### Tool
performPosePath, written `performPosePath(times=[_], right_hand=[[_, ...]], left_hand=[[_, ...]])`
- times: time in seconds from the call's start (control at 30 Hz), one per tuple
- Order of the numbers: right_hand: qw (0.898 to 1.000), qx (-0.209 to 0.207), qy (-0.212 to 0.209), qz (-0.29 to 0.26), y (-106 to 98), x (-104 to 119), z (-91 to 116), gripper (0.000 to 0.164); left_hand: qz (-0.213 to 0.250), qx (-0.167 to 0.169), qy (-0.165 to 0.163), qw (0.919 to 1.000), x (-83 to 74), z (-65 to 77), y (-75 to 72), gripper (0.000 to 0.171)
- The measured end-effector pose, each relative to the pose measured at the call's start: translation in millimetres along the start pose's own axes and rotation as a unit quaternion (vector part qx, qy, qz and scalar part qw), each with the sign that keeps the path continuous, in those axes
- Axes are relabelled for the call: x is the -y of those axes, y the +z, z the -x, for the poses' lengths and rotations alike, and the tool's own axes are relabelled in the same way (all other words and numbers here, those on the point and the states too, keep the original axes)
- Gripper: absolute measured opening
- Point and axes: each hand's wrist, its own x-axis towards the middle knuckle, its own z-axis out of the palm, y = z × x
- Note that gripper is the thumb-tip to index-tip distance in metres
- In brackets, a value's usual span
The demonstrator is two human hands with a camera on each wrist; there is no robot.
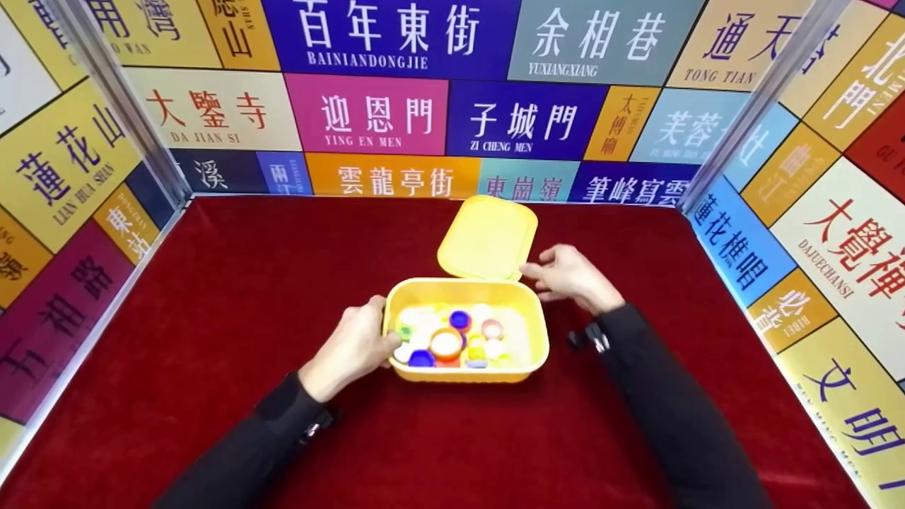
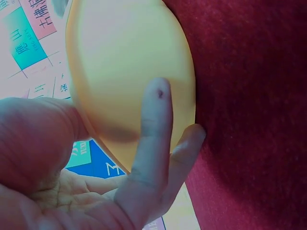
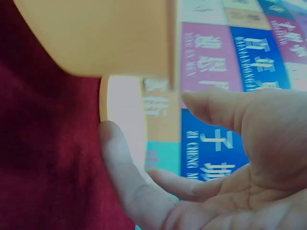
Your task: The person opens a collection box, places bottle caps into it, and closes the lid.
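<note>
A yellow plastic box with rounded corners stands open on the red cloth. Inside lie several small round pieces that look like plastic caps, among them an orange-and-white one and blue ones. My left hand grips the box's left end, thumb over the rim and fingers against the outer wall. Behind the box lies its yellow lid, flat on the cloth. At the lid's near right corner is my right hand; in the right wrist view a fingertip touches the lid's edge, the thumb held apart.
Red cloth covers the table on all sides of the box. Panels printed with place names wall it in at the back, left and right, with metal posts at the back corners.
</note>
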Motion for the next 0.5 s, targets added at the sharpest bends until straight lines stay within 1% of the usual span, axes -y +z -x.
performPosePath(times=[0.07,0.13,0.2,0.27,0.37,0.43,0.5], right_hand=[[1.0,-0.007,0.014,0.006,-0.6,4.1,-13.8,0.077],[0.999,-0.013,0.03,0.013,-0.1,7.2,-26.8,0.064],[0.998,-0.022,0.046,0.032,0.5,10.5,-36.5,0.054],[0.996,-0.028,0.06,0.058,1.1,13.9,-43.6,0.051],[0.992,-0.044,0.069,0.096,4.3,19.2,-51.2,0.059],[0.989,-0.052,0.068,0.12,7.0,21.7,-56.0,0.07],[0.988,-0.056,0.07,0.125,10.4,23.7,-61.0,0.083]], left_hand=[[-0.002,0.0,-0.001,1.0,-0.3,0.1,0.1,0.045],[-0.005,0.0,-0.001,1.0,-0.3,0.0,0.2,0.045],[-0.008,-0.002,0.001,1.0,-0.5,-0.1,0.2,0.045],[-0.01,-0.002,0.003,0.9999,-0.7,-0.7,0.5,0.046],[-0.013,-0.005,0.005,0.9999,-1.1,-1.4,1.2,0.046],[-0.015,-0.007,0.005,0.9999,-1.0,-1.3,1.9,0.046],[-0.017,-0.01,0.005,0.9998,-0.9,-1.2,2.3,0.045]])
